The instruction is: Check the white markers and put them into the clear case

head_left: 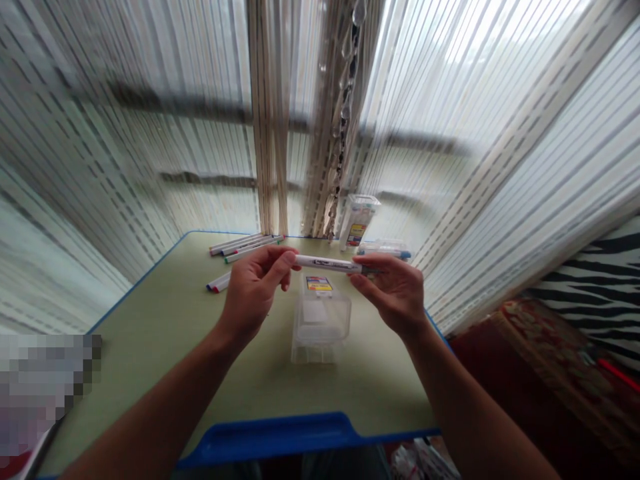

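A white marker [327, 264] with dark print and a grey end lies level between my hands, above the table. My left hand [257, 283] pinches its left end between thumb and fingers. On the grey end at the right, my right hand [393, 290] has its fingers closed. Below the marker a clear plastic case [323, 317] with a yellow, red and blue label rests on the table. Several white markers with coloured ends [250, 247] lie in a loose group beyond my left hand, and a blue-ended and a red-ended marker [219, 283] lie beside it.
A clear case [359, 223] stands upright at the table's back right, near another clear case with a blue-ended marker [385, 252]. The pale green table [150, 353] has a blue edge and front tray [280, 433]. String curtains [210, 133] hang behind; a pixelated object covers the left edge.
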`<move>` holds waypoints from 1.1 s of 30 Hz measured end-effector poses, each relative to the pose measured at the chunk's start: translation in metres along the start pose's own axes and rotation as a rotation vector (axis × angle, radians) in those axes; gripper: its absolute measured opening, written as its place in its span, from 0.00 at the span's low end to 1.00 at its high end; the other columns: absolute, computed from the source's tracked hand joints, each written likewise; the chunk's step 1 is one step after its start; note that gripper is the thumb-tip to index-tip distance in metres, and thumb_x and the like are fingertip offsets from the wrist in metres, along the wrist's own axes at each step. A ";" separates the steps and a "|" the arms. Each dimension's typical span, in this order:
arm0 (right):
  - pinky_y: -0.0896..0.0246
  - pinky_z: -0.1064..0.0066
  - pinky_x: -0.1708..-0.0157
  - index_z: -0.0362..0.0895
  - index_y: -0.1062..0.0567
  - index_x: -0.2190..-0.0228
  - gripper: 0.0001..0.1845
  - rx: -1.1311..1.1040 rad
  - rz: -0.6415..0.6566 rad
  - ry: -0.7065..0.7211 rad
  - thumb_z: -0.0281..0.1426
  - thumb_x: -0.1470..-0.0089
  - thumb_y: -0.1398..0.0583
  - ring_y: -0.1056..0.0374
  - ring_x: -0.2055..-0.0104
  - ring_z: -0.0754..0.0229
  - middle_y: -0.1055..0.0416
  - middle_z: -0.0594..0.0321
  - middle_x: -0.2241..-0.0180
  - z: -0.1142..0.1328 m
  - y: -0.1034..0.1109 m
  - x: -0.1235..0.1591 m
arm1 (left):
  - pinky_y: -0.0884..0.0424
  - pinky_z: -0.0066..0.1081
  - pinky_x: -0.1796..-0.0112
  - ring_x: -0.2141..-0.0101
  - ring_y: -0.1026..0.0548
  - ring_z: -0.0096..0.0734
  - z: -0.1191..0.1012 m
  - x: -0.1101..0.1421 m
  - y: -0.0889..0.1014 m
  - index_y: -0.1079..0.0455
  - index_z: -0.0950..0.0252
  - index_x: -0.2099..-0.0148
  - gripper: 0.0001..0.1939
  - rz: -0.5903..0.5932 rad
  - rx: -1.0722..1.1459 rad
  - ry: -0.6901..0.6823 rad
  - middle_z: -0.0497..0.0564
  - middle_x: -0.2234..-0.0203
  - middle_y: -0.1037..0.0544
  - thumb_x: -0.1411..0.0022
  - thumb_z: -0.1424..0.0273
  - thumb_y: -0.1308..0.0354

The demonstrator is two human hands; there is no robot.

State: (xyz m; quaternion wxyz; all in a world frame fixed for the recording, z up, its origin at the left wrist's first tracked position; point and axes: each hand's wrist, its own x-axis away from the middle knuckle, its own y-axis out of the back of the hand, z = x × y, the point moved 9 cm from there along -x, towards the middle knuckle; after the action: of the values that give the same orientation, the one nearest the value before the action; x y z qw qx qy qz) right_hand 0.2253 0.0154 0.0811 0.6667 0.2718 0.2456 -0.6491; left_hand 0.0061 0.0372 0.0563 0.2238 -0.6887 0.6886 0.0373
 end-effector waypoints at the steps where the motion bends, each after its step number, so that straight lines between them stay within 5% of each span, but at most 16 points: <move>1: 0.27 0.68 0.66 0.48 0.17 0.61 0.12 0.002 0.001 0.001 0.26 0.51 0.30 0.26 0.67 0.61 0.20 0.62 0.66 0.000 0.000 0.000 | 0.35 0.24 0.76 0.78 0.31 0.22 0.000 0.000 -0.001 0.22 0.68 0.59 0.11 0.006 0.002 -0.002 0.48 0.75 0.22 0.42 0.67 0.32; 16: 0.28 0.70 0.65 0.50 0.17 0.60 0.17 -0.093 0.075 0.064 0.23 0.51 0.30 0.27 0.67 0.64 0.22 0.65 0.68 0.014 -0.009 0.001 | 0.33 0.25 0.72 0.74 0.30 0.24 0.014 0.003 -0.008 0.24 0.65 0.57 0.09 0.128 -0.015 0.097 0.47 0.72 0.24 0.39 0.68 0.35; 25: 0.31 0.65 0.65 0.46 0.18 0.58 0.15 -0.061 0.085 0.192 0.24 0.50 0.30 0.29 0.66 0.60 0.23 0.62 0.68 0.043 -0.025 0.005 | 0.34 0.24 0.68 0.69 0.29 0.24 0.005 0.001 -0.017 0.24 0.63 0.53 0.12 0.243 -0.173 -0.029 0.49 0.66 0.23 0.37 0.65 0.34; 33: 0.31 0.65 0.62 0.40 0.20 0.59 0.09 0.103 0.199 0.399 0.23 0.43 0.34 0.28 0.65 0.60 0.22 0.58 0.68 0.088 -0.060 0.002 | 0.35 0.26 0.68 0.70 0.31 0.26 0.010 0.000 -0.012 0.22 0.57 0.50 0.18 0.313 0.073 0.075 0.50 0.64 0.23 0.42 0.59 0.31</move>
State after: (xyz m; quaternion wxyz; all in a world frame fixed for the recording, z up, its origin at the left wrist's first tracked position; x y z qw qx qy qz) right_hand 0.1627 -0.0466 0.1422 0.6509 0.4513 0.3113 -0.5251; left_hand 0.0204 0.0407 0.0504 0.2141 -0.5653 0.7964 0.0212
